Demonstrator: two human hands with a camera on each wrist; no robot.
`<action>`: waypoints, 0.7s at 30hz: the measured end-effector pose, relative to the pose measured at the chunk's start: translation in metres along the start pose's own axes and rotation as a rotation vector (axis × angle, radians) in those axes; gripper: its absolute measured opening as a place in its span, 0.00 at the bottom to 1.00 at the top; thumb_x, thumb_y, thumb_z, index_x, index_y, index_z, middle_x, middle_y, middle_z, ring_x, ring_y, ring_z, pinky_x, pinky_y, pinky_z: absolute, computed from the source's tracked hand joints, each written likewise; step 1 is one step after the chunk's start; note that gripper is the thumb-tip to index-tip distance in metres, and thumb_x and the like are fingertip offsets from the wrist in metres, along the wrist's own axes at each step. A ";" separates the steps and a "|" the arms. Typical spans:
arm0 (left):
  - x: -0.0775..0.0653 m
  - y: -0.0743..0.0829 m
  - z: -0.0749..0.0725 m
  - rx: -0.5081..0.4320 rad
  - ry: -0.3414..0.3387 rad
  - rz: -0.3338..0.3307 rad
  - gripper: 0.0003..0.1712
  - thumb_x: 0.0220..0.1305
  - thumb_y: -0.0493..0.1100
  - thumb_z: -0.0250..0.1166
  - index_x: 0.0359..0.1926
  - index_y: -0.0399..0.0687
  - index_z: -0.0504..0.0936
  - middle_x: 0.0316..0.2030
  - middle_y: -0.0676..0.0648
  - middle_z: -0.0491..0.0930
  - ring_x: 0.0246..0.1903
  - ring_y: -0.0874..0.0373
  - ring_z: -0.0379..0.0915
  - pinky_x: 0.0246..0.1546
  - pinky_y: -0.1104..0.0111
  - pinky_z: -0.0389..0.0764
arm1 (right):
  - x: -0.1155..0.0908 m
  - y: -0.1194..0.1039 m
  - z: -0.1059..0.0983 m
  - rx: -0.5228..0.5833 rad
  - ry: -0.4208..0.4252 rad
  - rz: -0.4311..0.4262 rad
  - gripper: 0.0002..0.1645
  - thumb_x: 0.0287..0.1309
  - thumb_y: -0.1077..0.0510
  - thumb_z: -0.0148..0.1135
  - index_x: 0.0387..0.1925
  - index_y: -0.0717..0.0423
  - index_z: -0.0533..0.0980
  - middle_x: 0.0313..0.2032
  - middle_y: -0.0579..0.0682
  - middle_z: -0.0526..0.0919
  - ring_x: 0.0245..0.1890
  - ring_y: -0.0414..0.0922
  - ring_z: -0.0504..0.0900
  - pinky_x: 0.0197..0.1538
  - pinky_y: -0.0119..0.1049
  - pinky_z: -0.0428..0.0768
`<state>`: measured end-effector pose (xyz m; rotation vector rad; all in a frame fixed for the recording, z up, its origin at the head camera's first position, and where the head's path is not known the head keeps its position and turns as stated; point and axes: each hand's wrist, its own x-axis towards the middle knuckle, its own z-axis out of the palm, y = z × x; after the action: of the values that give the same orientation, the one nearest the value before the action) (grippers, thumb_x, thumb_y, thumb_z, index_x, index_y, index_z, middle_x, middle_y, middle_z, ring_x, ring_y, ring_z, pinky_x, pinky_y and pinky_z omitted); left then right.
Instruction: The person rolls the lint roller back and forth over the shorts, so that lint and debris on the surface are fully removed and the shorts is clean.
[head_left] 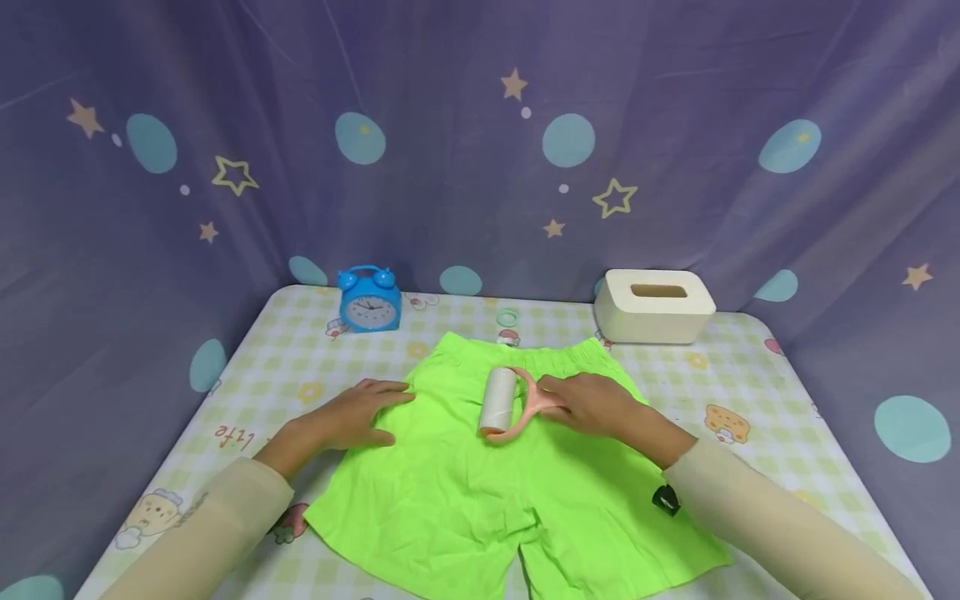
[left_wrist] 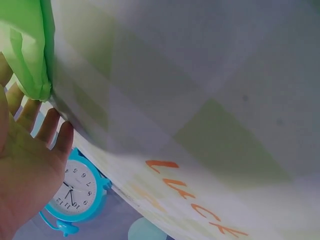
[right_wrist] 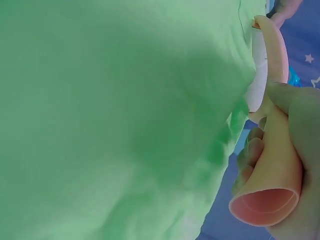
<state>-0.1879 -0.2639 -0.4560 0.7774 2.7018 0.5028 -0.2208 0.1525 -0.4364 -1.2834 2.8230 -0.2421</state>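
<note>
Bright neon green shorts (head_left: 450,492) lie spread out, waistband toward the back. A lint roller (head_left: 497,402) with a white sheet roll and a pink forked handle lies across their upper middle. My right hand (head_left: 592,402) grips its handle from the right; in the right wrist view the fingers wrap around the hollow pink handle (right_wrist: 280,165). On the left side of the shorts, my left hand (head_left: 360,414) rests with fingers extended over the cloth. The left wrist view shows that hand (left_wrist: 35,140) with straight, spread fingers beside the green fabric edge (left_wrist: 30,55).
A blue alarm clock (head_left: 370,300) stands at the back left of the checked table (head_left: 292,325). At the back right is a cream tissue box (head_left: 656,307). A small green ring (head_left: 507,317) lies behind the waistband. A purple patterned curtain (head_left: 465,208) surrounds the table.
</note>
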 end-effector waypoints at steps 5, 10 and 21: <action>-0.001 0.000 0.000 0.001 0.008 0.006 0.40 0.63 0.50 0.73 0.74 0.48 0.70 0.74 0.41 0.66 0.71 0.36 0.60 0.68 0.39 0.65 | -0.018 0.009 0.003 0.018 0.028 0.012 0.15 0.69 0.42 0.62 0.49 0.45 0.76 0.19 0.36 0.69 0.18 0.31 0.66 0.24 0.28 0.64; 0.000 0.002 -0.002 0.003 0.012 0.016 0.40 0.63 0.49 0.73 0.74 0.47 0.70 0.74 0.40 0.66 0.71 0.36 0.60 0.68 0.39 0.65 | -0.033 0.017 -0.001 0.034 0.029 0.027 0.14 0.71 0.41 0.60 0.49 0.43 0.76 0.19 0.35 0.70 0.18 0.31 0.68 0.23 0.28 0.65; -0.001 0.003 -0.002 -0.010 0.010 0.014 0.40 0.64 0.49 0.72 0.74 0.47 0.70 0.74 0.39 0.66 0.71 0.35 0.59 0.67 0.37 0.64 | -0.073 0.042 -0.006 0.045 -0.016 0.097 0.21 0.69 0.41 0.62 0.58 0.44 0.78 0.20 0.33 0.74 0.20 0.29 0.71 0.26 0.29 0.69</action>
<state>-0.1864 -0.2631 -0.4525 0.7939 2.7022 0.5244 -0.2044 0.2352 -0.4391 -1.1316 2.8387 -0.2890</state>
